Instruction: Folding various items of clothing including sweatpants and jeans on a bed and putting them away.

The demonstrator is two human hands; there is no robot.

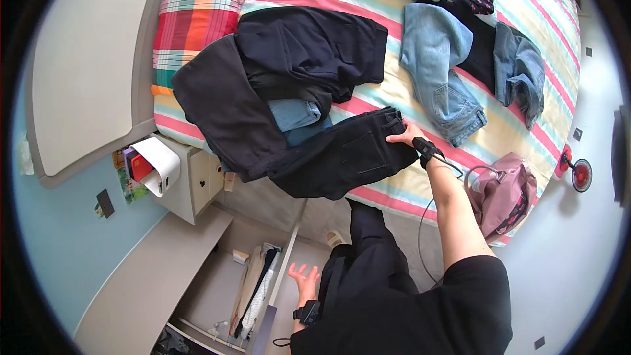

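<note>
My right hand [409, 134] reaches over the bed and grips a pair of black jeans [355, 156] at the waistband, its thumb on top and the other fingers partly hidden. The jeans lie folded lengthwise along the bed's near edge, a back pocket facing up. Their far left end meets a heap of dark trousers [227, 102], with folded blue denim [294, 114] showing between the layers. Low beside my body, my left hand [305, 283] is empty with its fingers spread, close to the edge of a pulled-out drawer [284, 263].
Light blue jeans [434, 59] and other clothes lie farther across the striped bed [368, 102]. A pink bag [503, 190] rests at the bed's right edge. Left stand a plaid pillow [204, 20] and a bedside cabinet [197, 177]. Folded fabric [259, 289] lies in the drawer.
</note>
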